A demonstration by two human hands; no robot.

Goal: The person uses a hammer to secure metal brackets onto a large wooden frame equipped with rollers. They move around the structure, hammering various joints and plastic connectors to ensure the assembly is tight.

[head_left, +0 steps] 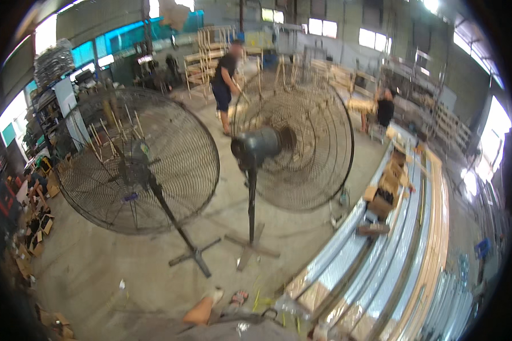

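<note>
My left hand does not show. At the lower edge, beside my grey clothing [250, 329], a small blurred skin-toned patch [319, 331] may be part of my right hand; its fingers cannot be made out. It lies near the close end of a stack of long, film-wrapped metal profiles [347, 278]. Ahead of me stand two large black pedestal fans. The left fan [176, 210] has a wide round wire cage, and the right fan [256, 145] shows its motor housing. My leg [199, 311] and a sandalled foot [239, 297] are below them.
Open cardboard boxes [385, 187] sit on the profiles. More boxes [34, 241] line the left wall. A person in dark clothes [224, 79] stands behind the fans; another [384, 108] sits at the far right. Wooden frames [196, 71] stand at the back. The fans' crossed feet [194, 257] spread over the floor.
</note>
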